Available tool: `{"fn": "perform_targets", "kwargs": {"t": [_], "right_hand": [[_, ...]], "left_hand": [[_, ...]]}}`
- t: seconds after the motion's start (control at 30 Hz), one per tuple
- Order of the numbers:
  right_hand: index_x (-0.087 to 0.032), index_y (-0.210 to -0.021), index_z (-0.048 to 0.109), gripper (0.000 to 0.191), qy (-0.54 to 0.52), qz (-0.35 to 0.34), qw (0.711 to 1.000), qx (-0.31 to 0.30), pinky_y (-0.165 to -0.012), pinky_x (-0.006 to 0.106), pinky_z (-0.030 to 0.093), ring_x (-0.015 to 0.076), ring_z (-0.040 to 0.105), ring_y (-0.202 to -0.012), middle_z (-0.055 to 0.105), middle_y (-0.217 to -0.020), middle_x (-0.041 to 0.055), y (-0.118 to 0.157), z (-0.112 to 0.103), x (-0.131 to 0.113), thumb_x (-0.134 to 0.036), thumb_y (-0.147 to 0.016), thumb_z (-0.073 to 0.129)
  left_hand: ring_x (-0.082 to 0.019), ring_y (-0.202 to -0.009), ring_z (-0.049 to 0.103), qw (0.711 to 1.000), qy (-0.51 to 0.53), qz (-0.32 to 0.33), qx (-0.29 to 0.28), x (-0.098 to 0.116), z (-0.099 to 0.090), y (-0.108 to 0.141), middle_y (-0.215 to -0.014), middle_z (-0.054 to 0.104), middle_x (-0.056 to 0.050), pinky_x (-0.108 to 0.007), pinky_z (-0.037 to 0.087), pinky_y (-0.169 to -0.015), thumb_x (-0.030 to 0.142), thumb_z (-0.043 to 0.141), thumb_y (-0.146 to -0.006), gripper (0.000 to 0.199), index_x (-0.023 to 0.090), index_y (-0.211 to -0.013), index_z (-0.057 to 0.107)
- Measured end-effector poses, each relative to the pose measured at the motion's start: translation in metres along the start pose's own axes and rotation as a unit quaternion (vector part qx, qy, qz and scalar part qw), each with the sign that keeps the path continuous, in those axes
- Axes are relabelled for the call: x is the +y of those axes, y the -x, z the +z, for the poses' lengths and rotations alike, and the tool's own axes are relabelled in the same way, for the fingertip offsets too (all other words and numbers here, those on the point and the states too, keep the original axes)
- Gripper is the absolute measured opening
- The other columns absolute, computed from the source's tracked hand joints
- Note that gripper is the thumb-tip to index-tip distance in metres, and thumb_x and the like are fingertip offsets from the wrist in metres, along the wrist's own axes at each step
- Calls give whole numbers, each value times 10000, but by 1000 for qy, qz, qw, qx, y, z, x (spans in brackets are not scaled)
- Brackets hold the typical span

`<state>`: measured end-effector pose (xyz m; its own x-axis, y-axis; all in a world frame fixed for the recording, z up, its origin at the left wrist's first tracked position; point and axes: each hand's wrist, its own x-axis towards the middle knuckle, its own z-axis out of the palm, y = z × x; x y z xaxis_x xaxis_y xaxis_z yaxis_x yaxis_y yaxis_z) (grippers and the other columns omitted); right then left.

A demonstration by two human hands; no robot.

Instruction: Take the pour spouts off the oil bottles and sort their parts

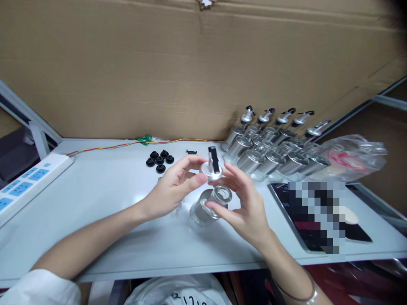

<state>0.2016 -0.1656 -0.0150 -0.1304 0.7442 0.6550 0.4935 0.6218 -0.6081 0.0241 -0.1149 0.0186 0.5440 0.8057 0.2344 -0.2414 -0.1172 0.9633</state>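
Note:
A silver pourer cap (212,167) with a black lever is pinched between the thumb and fingers of my left hand (176,183), above a glass bottle with a metal sleeve (203,207). The bottle stands on the white table, its round glass mouth uncovered. My right hand (246,201) is beside the bottle neck, thumb near the neck and fingers apart, reaching toward the cap's right side. Whether its fingertips touch the cap or the bottle is hard to tell.
Several black stoppers (160,159) and a small black part (191,151) lie behind my left hand. Rows of metal-sleeved bottles (275,159), some capped, stand back right, beside a plastic bag (352,159). A tablet (292,212) lies at right, a power strip (28,182) at left.

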Motion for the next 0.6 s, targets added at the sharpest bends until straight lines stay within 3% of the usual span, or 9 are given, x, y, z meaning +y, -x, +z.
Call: {"fn": "perform_targets", "kwargs": {"t": [0.13,0.27,0.4,0.6], "right_hand": [[-267,-1215,481,449,60,40,997,40,-804,310,550,170,658,-887,661,-999,32,17,-11,3,-236,-811,673],[-225,-1152,534,256,164,59,982,68,-878,354,514,188,639,-955,652,-1064,68,25,-33,12,-221,-896,523],[-201,-1210,488,324,263,93,954,111,-951,464,464,259,566,-1119,589,-1175,117,28,-52,32,-295,-900,489],[-192,-1357,281,699,318,117,934,112,-972,556,419,327,509,-1176,476,-1308,180,34,-76,74,-486,-808,598]], "left_hand": [[-168,-957,570,999,-10,29,41,6,-9,-3,-1009,610,-42,-272,456,-814,438,636,-831,331,198,-1050,571],[-146,-908,551,997,-1,55,54,10,-17,-5,-978,593,-17,-252,457,-782,405,633,-840,283,218,-1045,573],[-148,-917,535,997,-3,50,56,11,-18,-5,-990,571,-14,-249,457,-768,347,618,-852,229,223,-1039,578],[-191,-961,504,998,-12,1,60,9,-18,-8,-1006,529,-47,-293,455,-761,332,513,-886,277,203,-1125,563]]}}
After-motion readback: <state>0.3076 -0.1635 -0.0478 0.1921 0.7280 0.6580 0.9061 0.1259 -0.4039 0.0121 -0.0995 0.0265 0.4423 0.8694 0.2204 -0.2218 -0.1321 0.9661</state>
